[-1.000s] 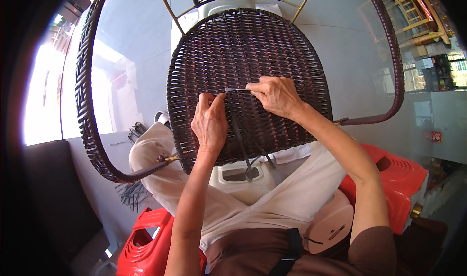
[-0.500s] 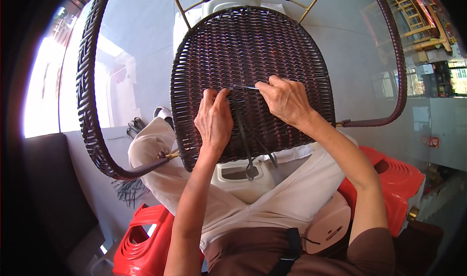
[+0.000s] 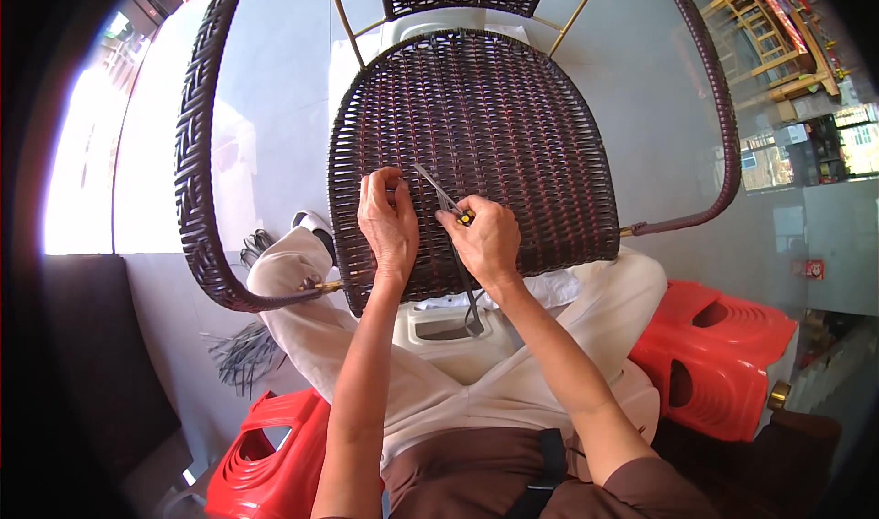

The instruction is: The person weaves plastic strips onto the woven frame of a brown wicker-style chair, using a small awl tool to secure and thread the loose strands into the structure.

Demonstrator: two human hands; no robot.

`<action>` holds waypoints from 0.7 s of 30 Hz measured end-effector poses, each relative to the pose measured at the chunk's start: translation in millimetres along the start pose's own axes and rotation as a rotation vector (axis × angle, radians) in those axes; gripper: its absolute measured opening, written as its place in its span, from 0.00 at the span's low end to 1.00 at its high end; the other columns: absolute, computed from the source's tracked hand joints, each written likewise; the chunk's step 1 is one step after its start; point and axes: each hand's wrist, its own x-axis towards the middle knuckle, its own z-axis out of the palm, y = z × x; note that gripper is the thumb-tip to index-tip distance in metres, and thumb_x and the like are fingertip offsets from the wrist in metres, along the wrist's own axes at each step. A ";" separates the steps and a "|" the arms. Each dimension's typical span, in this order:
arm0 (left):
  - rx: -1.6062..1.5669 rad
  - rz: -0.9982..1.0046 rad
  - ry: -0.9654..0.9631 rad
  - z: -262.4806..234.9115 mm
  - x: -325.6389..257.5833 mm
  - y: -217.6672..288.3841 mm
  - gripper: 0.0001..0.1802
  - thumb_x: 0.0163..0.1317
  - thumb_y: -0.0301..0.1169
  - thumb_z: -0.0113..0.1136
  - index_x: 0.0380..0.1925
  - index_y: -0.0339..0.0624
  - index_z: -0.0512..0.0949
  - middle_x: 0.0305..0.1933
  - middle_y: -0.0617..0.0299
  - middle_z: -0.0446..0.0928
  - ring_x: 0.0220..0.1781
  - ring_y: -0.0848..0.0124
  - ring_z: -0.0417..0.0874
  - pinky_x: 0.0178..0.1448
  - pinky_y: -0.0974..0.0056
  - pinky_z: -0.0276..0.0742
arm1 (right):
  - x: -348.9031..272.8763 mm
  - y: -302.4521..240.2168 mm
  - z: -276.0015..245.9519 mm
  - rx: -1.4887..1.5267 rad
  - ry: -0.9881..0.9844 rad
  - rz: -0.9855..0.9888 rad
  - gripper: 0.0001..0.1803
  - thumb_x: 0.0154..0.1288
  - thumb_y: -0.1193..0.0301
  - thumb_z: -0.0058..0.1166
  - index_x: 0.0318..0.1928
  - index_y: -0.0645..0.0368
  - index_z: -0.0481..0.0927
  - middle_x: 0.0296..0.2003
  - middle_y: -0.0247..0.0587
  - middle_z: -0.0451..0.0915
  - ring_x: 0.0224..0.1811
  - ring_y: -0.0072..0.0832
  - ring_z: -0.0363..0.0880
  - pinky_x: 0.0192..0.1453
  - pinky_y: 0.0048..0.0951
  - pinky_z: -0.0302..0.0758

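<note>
Dark brown wicker formed the chair seat (image 3: 494, 107), which lay in front of the person, between the pale trousers (image 3: 632, 290), its near edge above an off-white stool (image 3: 449, 350). The right hand (image 3: 485, 244) gripped a slim metal tool (image 3: 432, 183) by its yellow-and-black handle, the point slanting up and to the left over the weave. The left hand (image 3: 389, 226) lay on the seat near that point, fingers curled; whether they pinched a strand could not be told. A loose dark strip (image 3: 472, 308) hung below the right hand over the seat's near edge.

Done well, the work probably called for a low, nearly flat angle, so that the tip parted strands without nicking them. The left fingers were best kept beside the tool's line, never ahead of it, bracing the wicker. Keeping the strip flat and untwisted would likely have helped it lie evenly.
</note>
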 end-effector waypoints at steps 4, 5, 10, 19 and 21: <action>-0.017 0.027 0.043 -1.8 -0.4 -3.3 0.08 0.55 0.18 0.51 0.35 0.36 0.71 0.31 0.56 0.71 0.31 0.64 0.76 0.34 0.64 0.72 | -2.6 -2.4 4.6 0.103 0.201 -0.164 0.12 0.45 0.70 0.66 0.27 0.58 0.74 0.25 0.40 0.76 0.27 0.39 0.76 0.31 0.37 0.71; -0.043 0.033 0.059 1.0 -0.9 -3.9 0.08 0.54 0.17 0.51 0.35 0.36 0.71 0.31 0.56 0.71 0.31 0.64 0.76 0.34 0.64 0.72 | -0.7 -2.9 1.2 0.136 0.244 -0.178 0.13 0.44 0.72 0.67 0.27 0.58 0.73 0.26 0.40 0.74 0.28 0.37 0.76 0.32 0.36 0.71; -0.074 0.057 0.083 9.8 1.7 -2.8 0.08 0.54 0.17 0.51 0.35 0.36 0.71 0.32 0.55 0.71 0.30 0.64 0.75 0.33 0.64 0.72 | 3.0 5.8 3.1 -0.016 0.171 -0.225 0.13 0.41 0.71 0.68 0.24 0.61 0.75 0.22 0.41 0.76 0.24 0.38 0.75 0.30 0.34 0.70; 0.069 0.176 0.220 3.8 0.4 -8.7 0.08 0.49 0.16 0.53 0.31 0.36 0.72 0.30 0.51 0.72 0.33 0.53 0.74 0.37 0.56 0.71 | 2.4 6.6 13.1 -0.093 0.193 -0.306 0.05 0.46 0.77 0.56 0.28 0.59 0.77 0.26 0.45 0.77 0.30 0.43 0.76 0.36 0.40 0.71; -0.042 0.176 0.228 16.7 0.4 -12.5 0.07 0.50 0.16 0.51 0.30 0.36 0.70 0.29 0.49 0.70 0.32 0.51 0.73 0.36 0.54 0.70 | 9.3 11.7 7.3 -0.138 0.157 -0.314 0.06 0.47 0.75 0.59 0.28 0.61 0.78 0.24 0.46 0.78 0.26 0.43 0.77 0.33 0.39 0.72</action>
